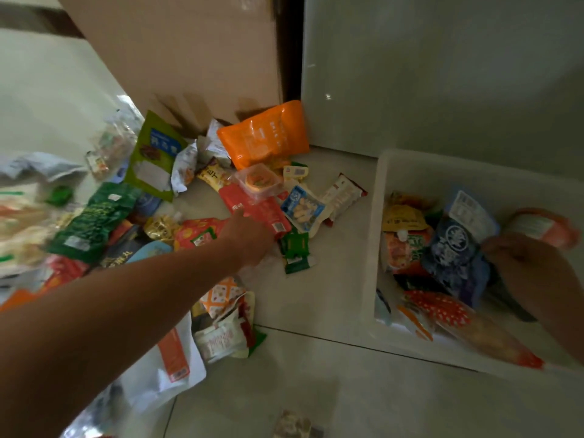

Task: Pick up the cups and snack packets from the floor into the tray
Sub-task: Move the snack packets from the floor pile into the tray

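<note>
left hand (252, 240) on red packet (256, 210), tray (370, 248) rim near

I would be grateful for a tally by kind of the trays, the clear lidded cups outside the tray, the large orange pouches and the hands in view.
White plastic tray: 1
Clear lidded plastic cup: 1
Large orange pouch: 1
Hands: 2, the left hand and the right hand
Total: 5
The smaller packets are too jumbled and blurred to count.

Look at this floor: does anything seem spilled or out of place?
Yes: snack packets lie strewn in a heap on the floor left of the white tray, and a clear cup rests on a red packet.
</note>
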